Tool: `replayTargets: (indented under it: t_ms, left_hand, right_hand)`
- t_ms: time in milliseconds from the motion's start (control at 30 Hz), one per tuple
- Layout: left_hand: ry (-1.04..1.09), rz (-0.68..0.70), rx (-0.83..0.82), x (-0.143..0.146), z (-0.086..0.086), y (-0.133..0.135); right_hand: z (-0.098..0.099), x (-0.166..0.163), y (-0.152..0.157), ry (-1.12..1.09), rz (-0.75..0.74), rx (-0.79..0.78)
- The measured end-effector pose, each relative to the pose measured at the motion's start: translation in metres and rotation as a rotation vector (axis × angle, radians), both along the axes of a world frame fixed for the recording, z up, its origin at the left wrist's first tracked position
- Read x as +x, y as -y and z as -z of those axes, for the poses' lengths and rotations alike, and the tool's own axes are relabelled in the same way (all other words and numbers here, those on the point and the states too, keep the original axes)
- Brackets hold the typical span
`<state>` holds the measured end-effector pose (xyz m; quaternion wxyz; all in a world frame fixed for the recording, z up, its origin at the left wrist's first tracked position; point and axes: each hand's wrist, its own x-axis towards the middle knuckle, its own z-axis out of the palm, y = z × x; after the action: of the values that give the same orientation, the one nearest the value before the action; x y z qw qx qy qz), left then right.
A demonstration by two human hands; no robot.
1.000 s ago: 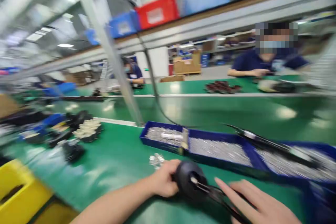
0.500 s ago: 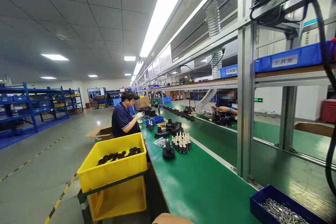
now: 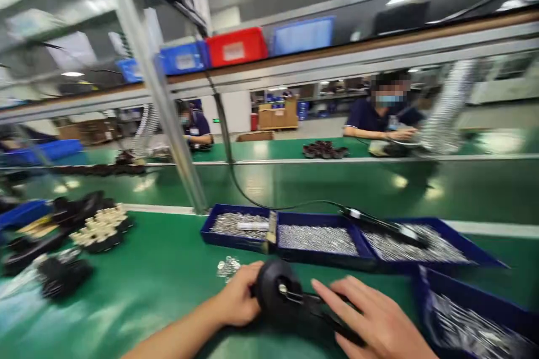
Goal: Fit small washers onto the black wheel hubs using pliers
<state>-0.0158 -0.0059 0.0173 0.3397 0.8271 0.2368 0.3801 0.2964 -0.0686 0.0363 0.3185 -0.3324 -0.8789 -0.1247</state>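
No writing can be read: the pale labels on the red bin (image 3: 237,46) and the blue bin (image 3: 184,58) on the overhead shelf are blurred to blank patches.

The left hand (image 3: 238,296) wraps its fingers around the rounded end of a black part (image 3: 275,297), a smooth, matte, dome-shaped housing that looks like moulded plastic, though the blur makes the material uncertain. It lies on the green table (image 3: 160,275) at the near edge, between the two hands. The left grip is closed on the dome. The right hand (image 3: 374,322) lies flat and spread over the long black arm that runs off the dome, with fingers extended and pressing down rather than curled; its grip is wide. A small bright metal fitting shows on the dome's face.

Just behind the part stand three shallow blue trays (image 3: 320,238) in a row, each filled with fine silvery screws, and a fourth blue tray (image 3: 471,305) sits at the right. A slim black-and-silver tool (image 3: 385,224) on a black cable rests across the third tray. A small heap of shiny metal pieces (image 3: 228,266) lies on the table near the left hand. At far left are black parts and a cluster of cream-coloured pegs (image 3: 101,224). Two people (image 3: 381,118) work across the line.
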Motion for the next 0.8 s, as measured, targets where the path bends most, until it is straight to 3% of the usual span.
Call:
replayTargets:
  t_ms: [233, 800]
  left_hand:
    - [-0.047, -0.037, -0.06, -0.007, -0.007, 0.005]
    - [-0.169, -0.098, -0.023, -0.007, -0.02, 0.01]
  right_hand:
    - [-0.012, -0.01, 0.0, 0.038, -0.014, -0.118]
    - [-0.02, -0.008, 0.005, 0.043, 0.0, -0.134]
